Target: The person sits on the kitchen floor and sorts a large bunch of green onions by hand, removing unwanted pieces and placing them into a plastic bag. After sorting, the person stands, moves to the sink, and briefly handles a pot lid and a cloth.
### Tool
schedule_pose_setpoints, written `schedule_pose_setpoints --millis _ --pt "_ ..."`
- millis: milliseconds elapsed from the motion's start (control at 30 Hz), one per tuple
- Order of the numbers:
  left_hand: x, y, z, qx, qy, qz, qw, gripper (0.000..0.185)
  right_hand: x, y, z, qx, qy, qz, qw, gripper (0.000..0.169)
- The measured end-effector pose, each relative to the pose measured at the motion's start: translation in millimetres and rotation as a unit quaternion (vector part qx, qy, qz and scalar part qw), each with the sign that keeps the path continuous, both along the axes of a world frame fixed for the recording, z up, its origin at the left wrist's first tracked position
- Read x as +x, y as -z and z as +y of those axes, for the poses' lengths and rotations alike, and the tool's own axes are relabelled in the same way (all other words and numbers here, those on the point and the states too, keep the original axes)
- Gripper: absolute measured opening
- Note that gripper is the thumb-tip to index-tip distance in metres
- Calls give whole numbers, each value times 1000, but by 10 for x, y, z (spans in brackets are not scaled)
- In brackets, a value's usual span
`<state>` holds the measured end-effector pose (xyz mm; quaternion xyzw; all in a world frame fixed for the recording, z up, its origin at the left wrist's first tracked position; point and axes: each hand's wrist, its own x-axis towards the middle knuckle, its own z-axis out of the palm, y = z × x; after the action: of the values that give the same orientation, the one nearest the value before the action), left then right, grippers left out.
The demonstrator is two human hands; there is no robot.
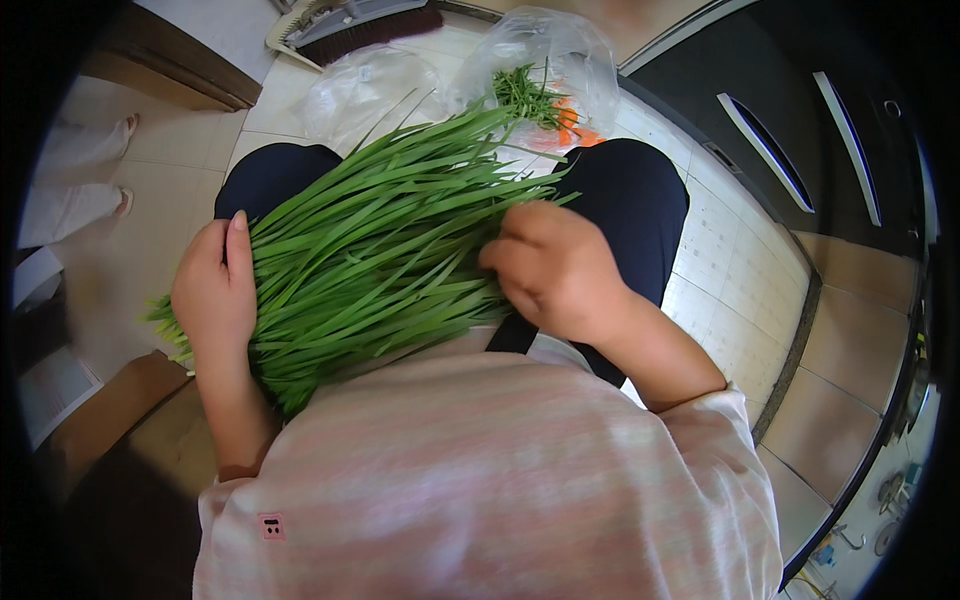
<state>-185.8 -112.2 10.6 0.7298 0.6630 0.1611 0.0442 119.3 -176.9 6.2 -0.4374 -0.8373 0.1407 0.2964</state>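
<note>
A large bunch of green Chinese chives [375,240] lies across my lap, its pale cut ends at the left and its leaf tips at the right. Around the stem end wraps my left hand [217,285], thumb on top. My right hand [555,270] is at the leaf-tip side with its fingers curled; whether they pinch any leaves is hidden. Beyond my knees, a small heap of green trimmings [529,94] rests on a clear plastic bag [585,52] with orange printing.
Another clear plastic bag [367,86] lies on the tiled floor beside a broom head [367,34] and dustpan [281,34]. Dark cabinets with long handles [765,154] stand at the right. Another person's legs [75,214] show at the left, near a brown door frame [180,64].
</note>
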Motion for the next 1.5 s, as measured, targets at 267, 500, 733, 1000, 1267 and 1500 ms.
schedule_pose_setpoints --millis 267,500,733,1000,1267,1500 --pt "-28 3 -14 2 -16 -7 1000 34 944 -202 920 75 334 71 937 18" --pt "35 -28 -52 10 -25 -8 1000 32 1141 105 1152 129 272 21 953 15" --pt "-9 -19 -37 0 -15 -15 1000 31 814 174 890 -269 54 12 961 13" --pt "9 -18 -45 11 -20 -27 999 30 653 259 966 -291 -54 -4 955 20" --pt "-3 -11 -30 17 -10 -44 999 29 564 308 1026 -308 -94 -6 947 17" --pt "-7 -19 -39 9 -16 -41 999 29 556 332 1017 -282 -89 -5 955 15"
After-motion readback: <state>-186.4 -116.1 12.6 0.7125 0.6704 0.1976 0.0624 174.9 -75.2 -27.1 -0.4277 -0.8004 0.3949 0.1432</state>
